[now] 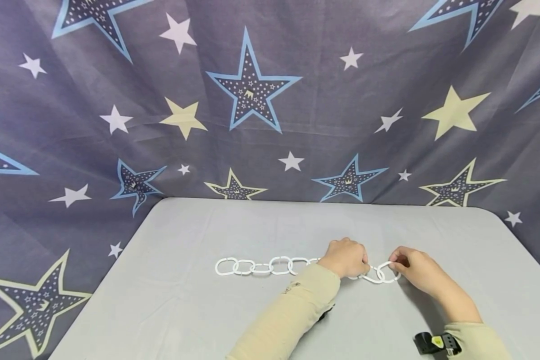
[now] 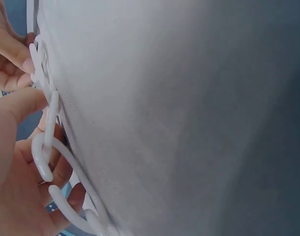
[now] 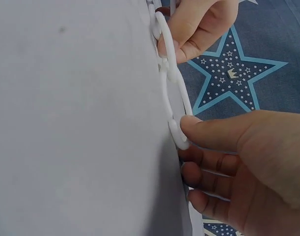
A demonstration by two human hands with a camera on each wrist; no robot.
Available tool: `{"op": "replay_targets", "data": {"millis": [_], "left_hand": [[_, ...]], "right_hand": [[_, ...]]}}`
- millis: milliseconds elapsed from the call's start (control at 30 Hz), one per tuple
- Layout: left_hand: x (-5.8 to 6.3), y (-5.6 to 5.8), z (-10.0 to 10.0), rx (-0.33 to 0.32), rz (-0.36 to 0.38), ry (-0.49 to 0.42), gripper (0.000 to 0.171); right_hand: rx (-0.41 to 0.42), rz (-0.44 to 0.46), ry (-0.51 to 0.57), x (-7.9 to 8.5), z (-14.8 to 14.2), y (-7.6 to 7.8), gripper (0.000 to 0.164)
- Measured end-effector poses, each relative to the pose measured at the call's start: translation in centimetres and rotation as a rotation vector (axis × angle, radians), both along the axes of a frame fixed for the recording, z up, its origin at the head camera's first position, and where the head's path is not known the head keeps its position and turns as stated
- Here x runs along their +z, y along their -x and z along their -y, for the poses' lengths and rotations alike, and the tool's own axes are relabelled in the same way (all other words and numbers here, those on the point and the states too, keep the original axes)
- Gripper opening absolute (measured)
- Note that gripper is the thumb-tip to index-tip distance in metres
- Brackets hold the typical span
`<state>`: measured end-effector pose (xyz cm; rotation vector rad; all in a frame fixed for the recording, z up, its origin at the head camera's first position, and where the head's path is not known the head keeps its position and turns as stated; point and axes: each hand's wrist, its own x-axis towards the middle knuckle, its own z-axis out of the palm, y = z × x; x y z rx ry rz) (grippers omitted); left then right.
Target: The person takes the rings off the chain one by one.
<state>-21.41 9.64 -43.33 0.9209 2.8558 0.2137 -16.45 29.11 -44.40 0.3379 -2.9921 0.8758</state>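
A chain of white plastic links [image 1: 280, 265] lies stretched from side to side on the grey-covered table. My left hand [image 1: 345, 256] grips the chain right of its middle, hiding some links beneath it. At the right end, my right hand [image 1: 420, 270] pinches the last link [image 1: 389, 273] between thumb and fingers. In the right wrist view, the right thumb presses on the end link [image 3: 177, 135], and the left hand [image 3: 201, 24] holds a link farther up. A link with a gap in its side [image 2: 66, 209] hangs by the left palm in the left wrist view.
The table [image 1: 184, 320] has a pale grey cloth cover with rounded far corners. Behind it hangs a dark curtain [image 1: 315, 120] printed with stars. A black strap device [image 1: 436, 343] sits on the right wrist, by a beige sleeve.
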Motion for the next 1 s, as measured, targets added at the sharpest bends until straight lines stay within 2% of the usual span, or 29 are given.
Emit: {"op": "replay_targets", "data": {"millis": [200, 467, 867, 1000], "left_hand": [[0.53, -0.21, 0.03, -0.024, 0.014, 0.028, 0.007], [0.43, -0.19, 0.17, -0.077, 0.0, 0.045, 0.007], [0.2, -0.01, 0.54, -0.031, 0.06, -0.107, 0.004], [0.22, -0.08, 0.67, -0.019, 0.079, -0.144, 0.006]], "right_hand": [[0.006, -0.038, -0.005, 0.07, -0.03, -0.02, 0.01], [0.001, -0.082, 0.008, 0.14, 0.12, 0.06, 0.009], [0.042, -0.147, 0.033, 0.42, -0.16, 0.06, 0.01], [0.041, -0.144, 0.034, 0.52, -0.32, 0.04, 0.005]]}}
